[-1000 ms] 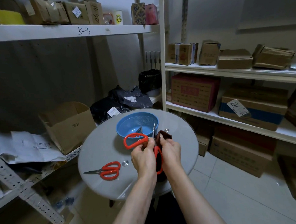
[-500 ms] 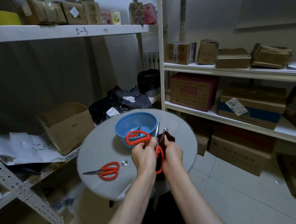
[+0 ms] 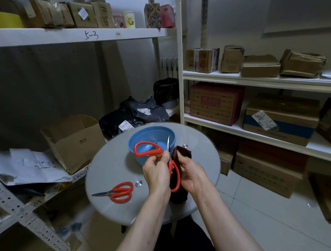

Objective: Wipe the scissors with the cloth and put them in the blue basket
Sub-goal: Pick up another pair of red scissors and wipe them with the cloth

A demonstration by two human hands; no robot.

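Red plastic loops stand out on both sides of the left hand [image 3: 156, 174], which pinches the open scissors [image 3: 147, 154] near their pivot, fingers curled. The right hand [image 3: 193, 174] sits just beside it with its fingers closed round a dark brown cloth [image 3: 182, 153]. One end of the cloth pokes up above the fist and the rest hangs below.

The scissors are held above the counter [image 3: 109, 164], on the near side of the blue basket [image 3: 131, 145], and are splayed wide. The visible blade stands almost upright, its tip pointing up and away from the person across the basket's near rim. One loop juts left over the basket and the other hangs down between the two hands. The second blade is hidden, probably behind the left fingers, though I cannot tell.

That bare upright edge is the main hazard. A wipe with too thin a fold of cloth could bring the right thumb onto steel. The pinch near the pivot is also small, so a tug from the cloth could swing the halves shut on a finger or pull the scissors loose onto the hard counter.

A spare pair of scissors [image 3: 120, 191] lies flat to the left, blades closed and pointing left.
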